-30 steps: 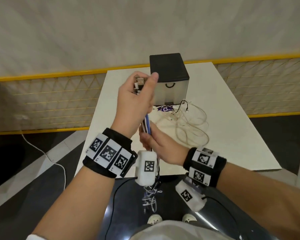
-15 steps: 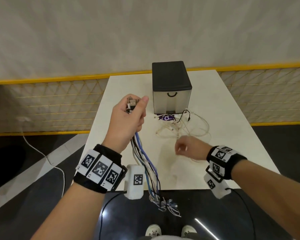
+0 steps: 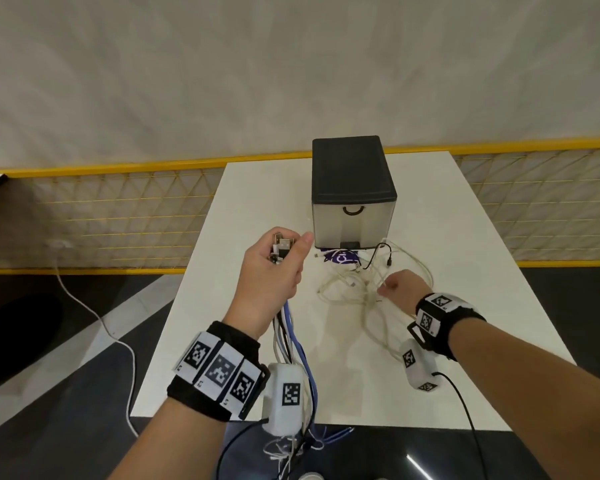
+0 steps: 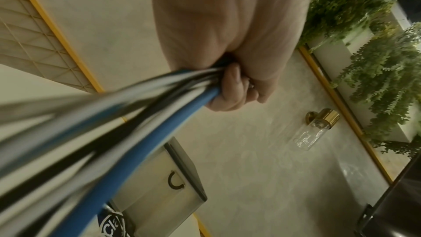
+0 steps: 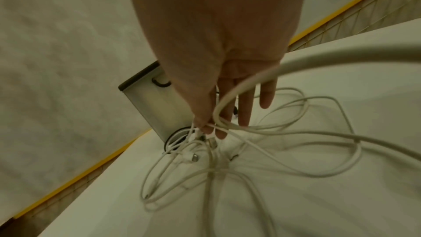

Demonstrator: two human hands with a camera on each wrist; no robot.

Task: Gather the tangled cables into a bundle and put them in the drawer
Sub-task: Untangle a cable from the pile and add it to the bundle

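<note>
My left hand is raised over the white table and grips a bundle of white, black and blue cables, fingers curled round it. Plugs stick out above the fist, and the loose ends hang below the table's front edge. A tangle of white cables lies in front of the black-topped drawer box, whose drawer is closed. My right hand reaches into the tangle. In the right wrist view its thumb and forefinger pinch a thin white cable while the other fingers stay straight.
A purple printed tag and a black cable lie at the foot of the box. A yellow mesh fence runs behind the table. A white cord trails across the dark floor at the left.
My right hand let go of the bundle under my left hand and moved forward and right into the tangle on the table. The left hand, still gripping the bundle, has sunk a little.
</note>
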